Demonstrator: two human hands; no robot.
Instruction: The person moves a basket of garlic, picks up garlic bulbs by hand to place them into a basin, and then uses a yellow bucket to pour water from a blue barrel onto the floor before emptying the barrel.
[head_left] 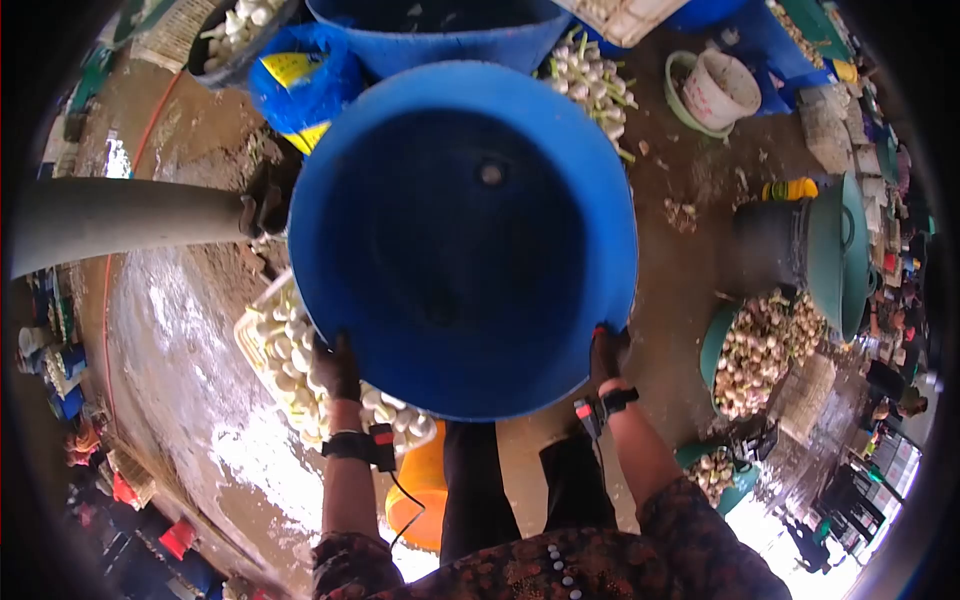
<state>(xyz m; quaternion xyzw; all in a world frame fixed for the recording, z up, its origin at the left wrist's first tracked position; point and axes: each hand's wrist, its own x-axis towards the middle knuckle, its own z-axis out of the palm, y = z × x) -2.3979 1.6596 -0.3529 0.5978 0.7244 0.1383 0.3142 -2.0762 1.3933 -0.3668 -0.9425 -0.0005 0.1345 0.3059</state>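
Note:
A large round blue tub (470,90) fills the middle of the head view. Its dark inside shows one small pale round spot near the far side. My left hand (338,370) is closed on the near left of the rim, and my right hand (608,356) grips the near right of it. Part of the fingers of both hands is hidden against the tub. Under my left hand and partly behind the tub lies a pale crate (252,335) of white garlic bulbs (290,350).
Behind the tub stands another blue tub (440,50), beside a blue plastic bag (310,85) and heaped garlic (590,80). An orange bucket (425,500) sits by my legs. To the right are a white bucket (722,85) and a green basin (712,350) of bulbs. A grey post (140,215) juts in from the left.

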